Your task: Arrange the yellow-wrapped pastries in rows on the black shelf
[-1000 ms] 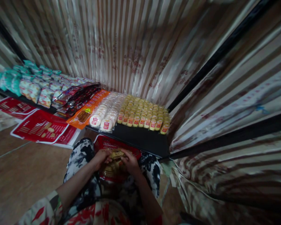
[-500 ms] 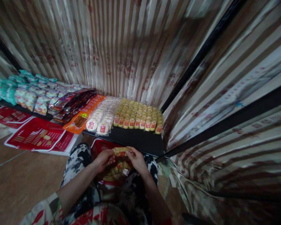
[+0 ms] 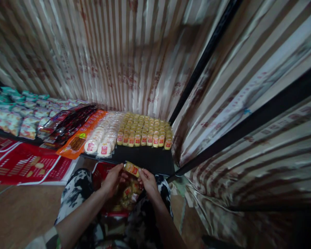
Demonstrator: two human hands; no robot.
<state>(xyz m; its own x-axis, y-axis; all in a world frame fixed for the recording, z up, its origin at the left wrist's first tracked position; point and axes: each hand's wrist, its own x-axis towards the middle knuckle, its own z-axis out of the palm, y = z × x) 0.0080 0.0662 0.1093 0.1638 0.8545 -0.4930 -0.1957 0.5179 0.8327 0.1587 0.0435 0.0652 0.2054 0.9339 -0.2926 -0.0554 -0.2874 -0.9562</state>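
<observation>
Striped cloth curtain point(image 3: 106, 52) in beige and brown hangs in close vertical folds across the back, with reddish printed patterns scattered over it. More striped cloth point(image 3: 274, 145) covers the right side, its stripes running aslant, and a small blue spot point(image 3: 247, 111) shows on a paler band. A black pole point(image 3: 197, 79) rises at a slant near the corner, and a thicker black bar point(image 3: 235, 131) runs across the right-hand cloth. A long, low black surface point(image 3: 150, 159) stands along the back curtain. The floor point(image 3: 20, 218) is brownish tile with pale joints. Light is dim, with soft sheen on the folds and deep shadow at lower right.
</observation>
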